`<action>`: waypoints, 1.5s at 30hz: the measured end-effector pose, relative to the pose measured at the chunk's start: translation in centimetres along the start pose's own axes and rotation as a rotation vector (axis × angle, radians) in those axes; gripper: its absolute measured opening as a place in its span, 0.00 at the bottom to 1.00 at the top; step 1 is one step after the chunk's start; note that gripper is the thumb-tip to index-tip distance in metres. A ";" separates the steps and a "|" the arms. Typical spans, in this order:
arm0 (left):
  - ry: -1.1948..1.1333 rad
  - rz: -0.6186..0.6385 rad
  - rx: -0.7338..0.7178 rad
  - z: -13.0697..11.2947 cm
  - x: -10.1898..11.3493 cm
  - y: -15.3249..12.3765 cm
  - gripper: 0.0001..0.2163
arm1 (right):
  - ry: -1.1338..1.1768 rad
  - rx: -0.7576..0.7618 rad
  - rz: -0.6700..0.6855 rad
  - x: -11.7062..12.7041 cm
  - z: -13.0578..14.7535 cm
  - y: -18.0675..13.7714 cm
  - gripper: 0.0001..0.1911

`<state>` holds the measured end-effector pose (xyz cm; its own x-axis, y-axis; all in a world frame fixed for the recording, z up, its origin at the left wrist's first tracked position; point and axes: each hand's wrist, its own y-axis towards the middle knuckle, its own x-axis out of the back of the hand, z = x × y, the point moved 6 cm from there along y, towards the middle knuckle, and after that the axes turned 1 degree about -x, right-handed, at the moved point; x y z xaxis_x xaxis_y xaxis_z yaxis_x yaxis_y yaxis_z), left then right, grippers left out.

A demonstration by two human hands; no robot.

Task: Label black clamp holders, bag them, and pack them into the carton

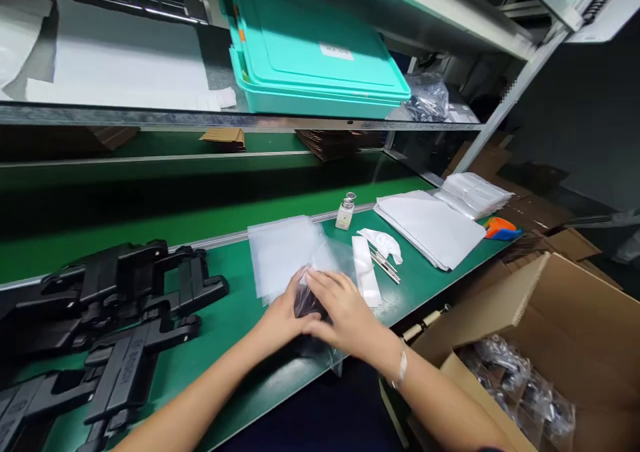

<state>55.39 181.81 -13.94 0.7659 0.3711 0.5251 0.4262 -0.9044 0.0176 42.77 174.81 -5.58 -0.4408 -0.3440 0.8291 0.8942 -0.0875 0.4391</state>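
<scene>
My left hand (280, 322) and my right hand (345, 312) come together over the front of the green bench. Between them they grip a clear plastic bag (306, 303) with a dark item inside, mostly covered by my fingers. Just beyond lies a pile of flat clear bags (283, 252). To the right of my hands are a white strip (366, 272), a crumpled white piece (384, 244) and several thin metal rods (386, 267). A small glass bottle (345, 213) stands behind them. Black plastic parts (125, 365) are heaped at the left.
A teal lidded bin (320, 65) sits on the shelf above. White sheets (430, 225), more plastic bags (473, 194) and an orange-and-blue tool (501, 229) lie at right. An open cardboard box (530, 299) holding bagged items stands beside the bench edge.
</scene>
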 end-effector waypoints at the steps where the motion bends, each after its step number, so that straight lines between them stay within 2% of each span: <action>1: 0.074 0.004 -0.019 -0.5 -0.4 -0.4 0.45 | 0.009 -0.064 0.048 -0.5 -0.4 1.0 0.29; 4: 0.313 -0.055 -0.228 -1.8 -0.9 -1.8 0.43 | 0.093 -0.133 0.257 -1.4 -1.8 2.8 0.19; 7: 0.448 -0.130 -0.522 -2.9 -0.9 -2.7 0.33 | 0.169 -0.100 0.393 -0.8 -2.5 2.1 0.21; 9: 0.472 -0.141 -0.658 -3.8 -0.9 -2.9 0.25 | 0.134 -0.141 0.347 0.0 -2.7 0.9 0.24; 11: 0.466 -0.131 -0.762 -4.8 -1.0 -2.6 0.20 | -0.019 -0.178 0.241 1.0 -2.6 -0.7 0.30; 13: 0.456 -0.104 -0.883 -6.2 -1.7 -2.4 0.18 | -0.202 -0.149 0.188 1.7 -2.1 -2.5 0.32; 16: 0.404 -0.015 -1.112 -9.2 -4.2 -2.8 0.20 | -0.286 -0.016 0.274 2.5 -0.8 -5.8 0.27; 19: 0.372 0.134 -1.157 -12.7 -7.3 -3.7 0.25 | -0.201 -0.030 0.277 6.4 0.3 -10.0 0.18; 20: 0.364 0.176 -1.142 -13.8 -8.1 -3.9 0.26 | -0.170 -0.103 0.244 8.5 0.4 -11.8 0.16; 23: 0.313 0.217 -1.131 -15.3 -9.6 -3.5 0.28 | -0.143 -0.524 0.020 16.8 0.1 -18.8 0.14; 26: 0.360 0.254 -1.083 -13.5 -11.0 -1.2 0.23 | -0.450 -1.011 -0.294 24.9 -0.9 -27.8 0.13; 27: 0.386 0.283 -1.064 -12.3 -11.7 -0.3 0.20 | -0.595 -1.154 -0.322 26.4 -1.6 -30.5 0.12; 28: 0.402 0.318 -1.052 -11.0 -12.5 0.4 0.17 | -0.709 -1.296 -0.271 27.0 -2.8 -33.0 0.12; 29: 0.406 0.351 -1.050 -9.7 -13.4 0.9 0.15 | -0.798 -1.430 -0.170 26.9 -4.5 -35.3 0.13; 31: 0.409 0.400 -1.051 -7.5 -15.2 1.5 0.14 | -0.863 -1.658 0.158 24.9 -8.8 -39.4 0.15; 32: 0.417 0.415 -1.047 -6.5 -16.0 1.6 0.15 | -0.842 -1.727 0.327 23.4 -11.1 -41.2 0.16; 33: 0.427 0.424 -1.040 -5.6 -16.8 1.7 0.15 | -0.809 -1.741 0.387 21.9 -13.1 -42.5 0.16; 36: 0.468 0.447 -1.038 -3.6 -18.5 1.6 0.15 | -0.713 -1.754 0.498 17.8 -17.2 -45.7 0.15; 40: 0.524 0.468 -1.059 -2.1 -19.2 1.6 0.15 | -0.606 -1.766 0.579 13.7 -18.8 -48.3 0.17; 43: 0.560 0.455 -1.069 -1.8 -19.1 1.6 0.15 | -0.537 -1.764 0.600 12.1 -19.4 -49.3 0.19; 45: 0.576 0.458 -1.073 -1.9 -19.1 1.6 0.15 | -0.515 -1.777 0.599 12.2 -20.1 -50.1 0.19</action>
<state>40.49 172.85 -22.32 0.3084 0.0849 0.9474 -0.6178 -0.7395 0.2674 -5.79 156.16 -24.41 0.2208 -0.4492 0.8657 -0.1846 -0.8908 -0.4152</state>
